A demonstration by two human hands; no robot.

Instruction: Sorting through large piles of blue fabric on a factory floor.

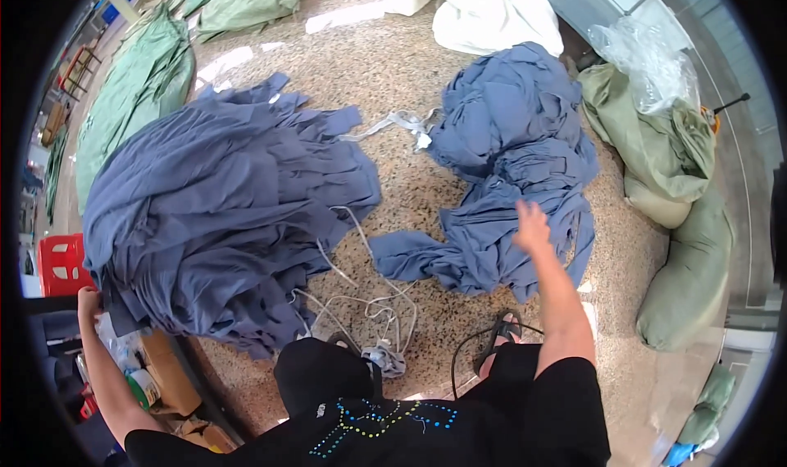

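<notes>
A wide heap of blue-grey cloth pieces (238, 180) lies on the left. At its near left corner my left hand (88, 303) is closed on an edge of the cloth. On the right is a second, bunched heap of the same blue-grey cloth (525, 164), with one strip trailing toward the middle. My right hand (532, 227) is over its near part, fingers apart and slightly blurred, with nothing seen in them. Whether it touches the cloth I cannot tell.
White cords (385, 311) lie tangled between the heaps, near my feet. A red plastic basket (62, 264) is beside my left hand, with a cardboard box (170, 373) below. Green sacks (693, 270) line the right; green cloth (139, 90) and white cloth (496, 12) lie farther off.
</notes>
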